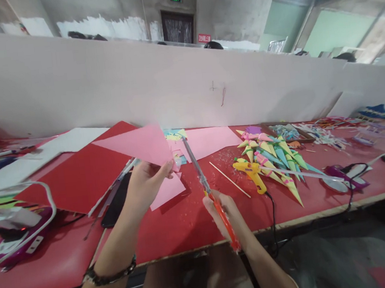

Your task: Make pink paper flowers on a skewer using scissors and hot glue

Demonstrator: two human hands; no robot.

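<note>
My left hand [145, 182] holds up a pink paper sheet [137, 145] by its lower right corner, above the red table [186, 218]. My right hand [224, 215] grips the orange handles of a pair of scissors [207, 189], whose long blades point up and away toward the paper's right edge. A smaller pink paper piece [166, 190] lies on the table under my left hand. A bracelet circles my left wrist.
A yellow glue gun [252, 174] with a black cord lies to the right, beside a pile of coloured paper cones [276, 158] and a thin wooden stick [229, 179]. Red and white sheets, a black phone [116, 202] and cables fill the left. A white partition wall stands behind.
</note>
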